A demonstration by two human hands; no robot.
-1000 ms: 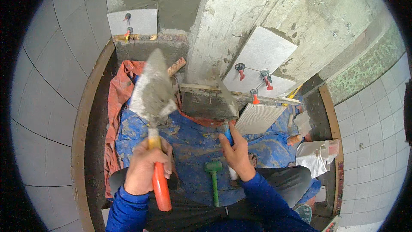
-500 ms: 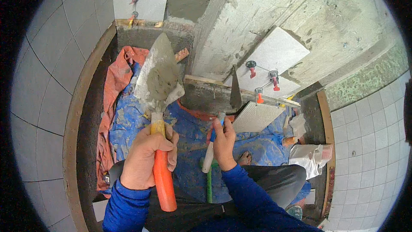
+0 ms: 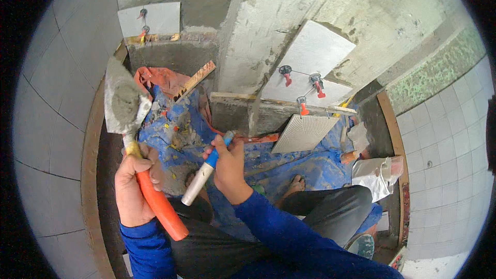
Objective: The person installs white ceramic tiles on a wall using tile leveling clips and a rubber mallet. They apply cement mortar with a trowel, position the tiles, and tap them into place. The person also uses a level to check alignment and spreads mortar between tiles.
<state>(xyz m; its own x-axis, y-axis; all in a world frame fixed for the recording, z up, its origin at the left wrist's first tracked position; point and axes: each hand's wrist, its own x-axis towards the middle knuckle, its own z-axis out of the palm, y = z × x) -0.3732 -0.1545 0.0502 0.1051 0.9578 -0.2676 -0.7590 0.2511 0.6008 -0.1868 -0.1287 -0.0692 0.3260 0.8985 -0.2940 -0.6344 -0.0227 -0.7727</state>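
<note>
My left hand [image 3: 132, 188] is wrapped round the orange handle of a large pointed trowel [image 3: 118, 95], its blade tipped up at the left and carrying a lump of grey mortar [image 3: 127, 106]. In my right hand [image 3: 231, 168] is a smaller trowel [image 3: 200, 178] with a blue and white handle. That handle slants down to the left, while its narrow blade, blurred, points up toward the wall. Beyond my right hand, a tile [image 3: 304, 134] with a ridged back leans against the low wall.
White tiles [image 3: 326, 51] with red-knobbed levelling clips [image 3: 318, 87] sit on the rough wall ahead. Another tile [image 3: 160, 20] is at upper left. A mortar-spotted blue tarp [image 3: 268, 168], a wooden strip [image 3: 195, 80] and a white bag [image 3: 369, 178] lie below. Tiled walls flank both sides.
My left hand has carried the loaded trowel left and slightly down. My right hand has shifted left, and its trowel handle now slants more. The view has turned slightly, uncovering more of the wooden strip.
</note>
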